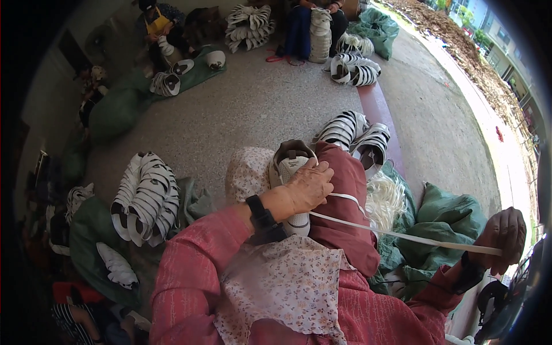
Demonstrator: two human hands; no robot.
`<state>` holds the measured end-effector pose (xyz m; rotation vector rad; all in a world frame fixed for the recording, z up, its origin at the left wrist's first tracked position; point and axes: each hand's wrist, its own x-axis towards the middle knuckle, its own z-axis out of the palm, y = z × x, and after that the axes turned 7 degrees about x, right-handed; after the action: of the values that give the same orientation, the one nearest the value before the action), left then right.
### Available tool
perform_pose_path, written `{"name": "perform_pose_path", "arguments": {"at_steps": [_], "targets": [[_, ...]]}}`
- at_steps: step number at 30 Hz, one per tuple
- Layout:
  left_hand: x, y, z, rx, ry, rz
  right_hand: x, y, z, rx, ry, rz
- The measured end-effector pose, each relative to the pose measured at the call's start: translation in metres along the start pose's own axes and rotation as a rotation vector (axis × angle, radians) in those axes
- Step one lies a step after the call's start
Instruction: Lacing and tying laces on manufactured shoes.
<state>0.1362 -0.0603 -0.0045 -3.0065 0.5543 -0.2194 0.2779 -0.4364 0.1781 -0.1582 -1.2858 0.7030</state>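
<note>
A beige and white sneaker (pixel 292 164) lies on my lap, its brown-lined opening pointing away from me and its pale toe toward me. My left hand (pixel 307 187) lies across the upper, fingers curled over its right side and gripping it; the palm hides the middle of the shoe. From beside that hand a flat white shoelace (pixel 397 234) runs taut to the right, and a second loose length curves over my thigh. Far out at the right, my right hand (pixel 503 240) is closed on the lace's end. Both wrists wear black bands.
Stacked white shoes (pixel 146 198) stand on the floor at left, more shoes (pixel 348 132) beyond my knee. A bundle of white laces (pixel 385 201) lies on green sacks (pixel 451 221) at right. Co-workers (pixel 158 26) sit at the back among shoe piles.
</note>
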Motion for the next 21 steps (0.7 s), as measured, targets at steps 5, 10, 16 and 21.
{"name": "perform_pose_path", "arguments": {"at_steps": [5,10,16,21], "targets": [[-0.048,-0.031,-0.037,-0.992,0.307,-0.494,-0.079,-0.024,-0.084,0.066,0.586,-0.142],[-0.177,-0.077,-0.056,-1.721,0.777,-0.93,-0.183,-0.026,-0.197,0.304,1.469,-0.352],[-0.316,-0.084,-0.028,-1.218,0.143,-1.492,-0.144,0.107,-0.207,-0.355,1.503,0.085],[-0.23,-0.05,-0.044,-0.445,-0.25,-0.986,-0.053,0.216,-0.125,-1.064,0.815,0.73]]}}
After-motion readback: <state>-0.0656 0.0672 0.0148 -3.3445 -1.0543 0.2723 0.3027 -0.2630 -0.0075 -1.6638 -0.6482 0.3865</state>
